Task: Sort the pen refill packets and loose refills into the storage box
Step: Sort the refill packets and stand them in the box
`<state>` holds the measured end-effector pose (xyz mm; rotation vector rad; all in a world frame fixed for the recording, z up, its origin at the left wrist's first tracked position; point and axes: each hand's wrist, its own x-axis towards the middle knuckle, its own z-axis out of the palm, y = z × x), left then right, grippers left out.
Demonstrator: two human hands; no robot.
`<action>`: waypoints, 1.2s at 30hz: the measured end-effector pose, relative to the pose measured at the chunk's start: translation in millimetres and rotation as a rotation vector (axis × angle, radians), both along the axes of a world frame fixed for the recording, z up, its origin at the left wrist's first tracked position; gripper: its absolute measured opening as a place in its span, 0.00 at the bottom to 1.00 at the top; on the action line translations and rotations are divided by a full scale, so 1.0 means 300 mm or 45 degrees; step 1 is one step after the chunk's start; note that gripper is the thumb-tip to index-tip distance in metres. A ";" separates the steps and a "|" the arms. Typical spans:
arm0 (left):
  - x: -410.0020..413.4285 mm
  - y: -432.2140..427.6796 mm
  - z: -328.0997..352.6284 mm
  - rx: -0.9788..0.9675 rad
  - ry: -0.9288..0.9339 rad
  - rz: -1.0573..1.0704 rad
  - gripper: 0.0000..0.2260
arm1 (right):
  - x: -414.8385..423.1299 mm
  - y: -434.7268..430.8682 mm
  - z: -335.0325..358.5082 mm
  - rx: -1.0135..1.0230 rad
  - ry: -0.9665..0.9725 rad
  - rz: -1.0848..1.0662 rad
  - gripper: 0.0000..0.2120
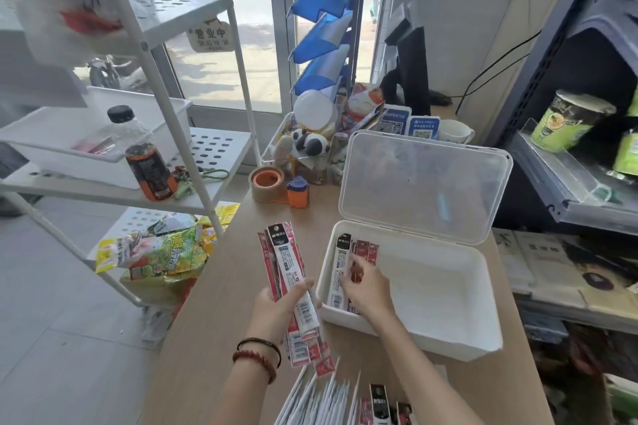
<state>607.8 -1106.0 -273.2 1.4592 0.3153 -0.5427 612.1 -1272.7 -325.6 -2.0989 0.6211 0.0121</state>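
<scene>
We see a matt white plastic storage box [428, 290] with a frosted translucent lid [424, 183], glossy plastic refill packets [293, 283], and a smooth wood-grain tabletop [238, 286].

storage box [407, 331] on table [221, 286] | tape roll [267, 183] behind | loose refills [317, 397] in front

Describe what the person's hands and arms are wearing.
Both forearms are bare, with no sleeves or gloves in view. The left hand has two bracelets at its wrist: a thin dark bracelet and a red beaded bracelet. The right hand shows no jewellery.
</scene>
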 end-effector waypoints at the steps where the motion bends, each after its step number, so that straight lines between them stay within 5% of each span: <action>1: 0.003 0.003 0.001 0.001 -0.011 0.002 0.12 | -0.001 0.000 -0.003 -0.017 0.002 0.019 0.24; 11: 0.004 0.022 -0.008 0.057 -0.038 -0.010 0.13 | 0.001 -0.001 -0.017 -0.088 0.009 0.019 0.32; 16: 0.006 0.027 -0.010 0.078 -0.067 -0.028 0.11 | 0.012 0.008 -0.030 -0.225 0.113 0.150 0.23; 28: 0.008 0.014 -0.021 0.096 -0.082 -0.077 0.14 | 0.033 0.011 -0.038 -0.348 0.265 0.211 0.23; 36: 0.023 0.003 -0.012 0.093 -0.116 -0.127 0.13 | 0.008 0.004 -0.028 -0.098 0.044 0.037 0.23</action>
